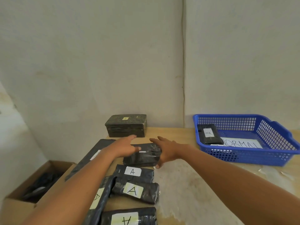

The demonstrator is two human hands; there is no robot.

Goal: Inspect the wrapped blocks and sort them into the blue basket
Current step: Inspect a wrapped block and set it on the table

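Observation:
A black wrapped block [142,155] lies on the wooden table [186,184]. My left hand [125,146] rests on its left end and my right hand [165,151] clasps its right end, fingers spread over the top, thumb at the near edge. Several more black blocks with white "A" labels lie nearer to me, among them one [134,172] and another [136,191]. The blue basket [243,155] stands at the right with one "A" block [209,134] inside, beside a paper sheet reading "NORMAL" [241,143].
A larger dark taped box [126,125] stands against the wall behind the hands. A long flat black package [90,155] lies at the left. An open cardboard box [32,189] with dark contents sits lower left. The wall closes off the back.

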